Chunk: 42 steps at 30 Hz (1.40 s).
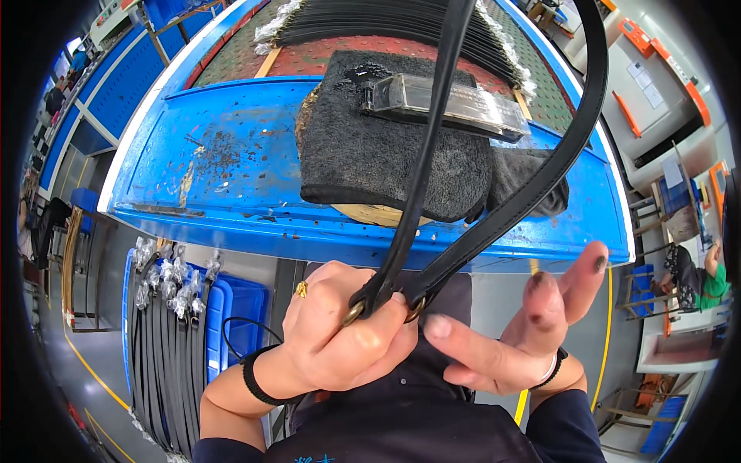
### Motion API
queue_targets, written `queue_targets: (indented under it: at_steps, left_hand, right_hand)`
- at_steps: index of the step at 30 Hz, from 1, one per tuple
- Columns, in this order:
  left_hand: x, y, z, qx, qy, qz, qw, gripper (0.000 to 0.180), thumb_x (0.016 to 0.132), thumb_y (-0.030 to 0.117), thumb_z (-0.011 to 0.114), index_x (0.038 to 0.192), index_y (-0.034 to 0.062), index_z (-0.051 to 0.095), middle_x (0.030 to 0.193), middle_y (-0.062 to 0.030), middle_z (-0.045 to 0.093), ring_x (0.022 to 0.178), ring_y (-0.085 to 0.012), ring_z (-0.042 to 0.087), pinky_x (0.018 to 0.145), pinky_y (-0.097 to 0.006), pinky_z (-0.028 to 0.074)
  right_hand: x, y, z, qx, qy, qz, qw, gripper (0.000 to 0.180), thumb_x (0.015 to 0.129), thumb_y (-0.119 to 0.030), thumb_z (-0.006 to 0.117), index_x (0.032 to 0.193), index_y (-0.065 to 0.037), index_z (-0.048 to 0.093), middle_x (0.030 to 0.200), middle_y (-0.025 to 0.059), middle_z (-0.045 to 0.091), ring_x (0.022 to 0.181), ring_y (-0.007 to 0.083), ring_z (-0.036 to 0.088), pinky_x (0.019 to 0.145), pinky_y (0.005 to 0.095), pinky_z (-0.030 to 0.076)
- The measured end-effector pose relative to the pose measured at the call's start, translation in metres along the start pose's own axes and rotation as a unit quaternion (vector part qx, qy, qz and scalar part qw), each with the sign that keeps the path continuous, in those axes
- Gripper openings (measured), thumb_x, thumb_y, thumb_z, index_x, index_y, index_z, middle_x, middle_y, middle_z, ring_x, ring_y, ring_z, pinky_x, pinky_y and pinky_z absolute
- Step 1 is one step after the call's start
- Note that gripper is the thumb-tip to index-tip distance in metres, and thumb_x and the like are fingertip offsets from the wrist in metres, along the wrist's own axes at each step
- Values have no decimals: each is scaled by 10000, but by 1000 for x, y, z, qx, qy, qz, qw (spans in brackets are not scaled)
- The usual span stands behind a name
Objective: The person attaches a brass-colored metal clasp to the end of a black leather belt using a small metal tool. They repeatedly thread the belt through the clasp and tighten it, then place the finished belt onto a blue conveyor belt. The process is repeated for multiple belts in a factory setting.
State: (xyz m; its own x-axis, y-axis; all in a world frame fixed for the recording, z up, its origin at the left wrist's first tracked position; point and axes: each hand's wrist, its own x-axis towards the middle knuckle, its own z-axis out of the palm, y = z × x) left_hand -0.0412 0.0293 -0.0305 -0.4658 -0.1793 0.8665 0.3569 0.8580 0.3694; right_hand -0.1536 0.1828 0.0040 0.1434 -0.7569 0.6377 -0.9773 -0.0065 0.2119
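The left hand point(340, 328) is curled tight around the metal ends of a black strap point(532, 185), pinching both ends together at the fingertips, just short of the near edge of the blue table point(224, 170). There is one strap; its two lengths rise from that grip and fan apart over the table, out past the top of the view. The right hand point(525, 324) sits just beside it, fingers spread wide and stained dark at the tips, forefinger laid toward the metal ends; it holds nothing I can make out. Both wrists are bent up from below, a black band on each, a gold ring on the left hand.

Beyond the hands, the table's near edge runs bare and open to the left. Straight ahead lies one dark towel point(394, 147), overhanging a round wooden disc, with one clear plastic box point(448, 100) on top. Farther off, a row of black straps point(401, 19) lies packed side by side. Down left of the left hand, a blue crate point(231, 309) stands beside many hanging bagged straps point(166, 324).
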Motion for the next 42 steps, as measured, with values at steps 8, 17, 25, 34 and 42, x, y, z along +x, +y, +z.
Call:
queue_targets:
  at_steps: [8, 17, 25, 34, 42]
  left_hand:
    - [-1, 0, -1, 39, -17, 26, 999, 272, 521, -49, 638, 761, 52, 560, 765, -83, 482, 541, -189, 511, 425, -272, 410]
    - [22, -1, -26, -5, -44, -87, 995, 166, 575, 12, 644, 722, 37, 571, 668, -103, 519, 582, -209, 495, 496, -275, 398]
    - [45, -11, -52, -84, -123, -143, 978, 225, 654, 221, 624, 647, 43, 485, 621, -69, 465, 592, -162, 413, 549, -272, 311]
    - [55, 2, -38, -161, -164, -207, 951, 166, 567, 155, 607, 587, 45, 484, 595, -52, 450, 572, -153, 417, 522, -260, 296]
    - [54, 6, -38, -171, -178, -185, 951, 132, 540, 124, 604, 581, 48, 504, 576, -63, 458, 556, -161, 437, 507, -260, 312]
  right_hand:
    - [5, 3, 2, 4, -15, 6, 1000, 343, 853, -483, 422, 894, -262, 681, 1409, 151, 182, 1286, 439, 82, 1031, 540, 16]
    - [-29, 47, 0, 43, 71, 268, 960, 330, 849, -274, 446, 1090, -105, 594, 1279, 178, 402, 1257, 369, 252, 1016, 477, 165]
    - [-56, 78, -3, -114, -120, 285, 944, 244, 842, -225, 474, 880, -91, 674, 1266, 114, 447, 1267, 330, 254, 1034, 487, 104]
    - [-16, 35, -29, -42, 36, 43, 998, 406, 823, -568, 368, 920, -303, 659, 1190, 55, 470, 1230, 351, 256, 1033, 513, 125]
    - [5, 28, -27, -45, -39, -42, 997, 377, 786, -612, 389, 845, -363, 666, 1338, 18, 316, 1296, 363, 111, 1050, 513, 69]
